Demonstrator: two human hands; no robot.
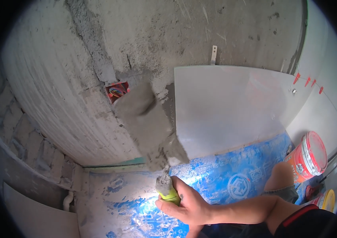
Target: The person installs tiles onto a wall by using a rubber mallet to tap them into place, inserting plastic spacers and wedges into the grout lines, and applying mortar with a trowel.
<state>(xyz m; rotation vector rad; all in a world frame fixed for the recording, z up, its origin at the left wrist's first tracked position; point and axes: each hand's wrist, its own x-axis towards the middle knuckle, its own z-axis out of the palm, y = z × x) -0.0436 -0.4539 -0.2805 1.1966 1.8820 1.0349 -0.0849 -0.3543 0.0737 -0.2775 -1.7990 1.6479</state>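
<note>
My right hand (182,200) is closed on the yellow-green handle of a trowel (140,127), whose wide blade is coated in wet grey mortar, with a thicker lump near its far end. That end is raised beside a red recessed junction box (116,90) holding coloured wires; I cannot tell whether it touches the wall. Below my right wrist a patch of skin (194,232) shows at the lower edge, perhaps my left hand, too hidden to make out.
A large white tile (232,107) covers the lower wall, with red clips (307,81) on the tiled right wall. Red-lidded bucket (311,154) and yellow-lidded bucket (325,200) stand right, near a bare knee (277,178). Blue protective sheeting (216,178) covers the floor; white pipe (68,200) at left.
</note>
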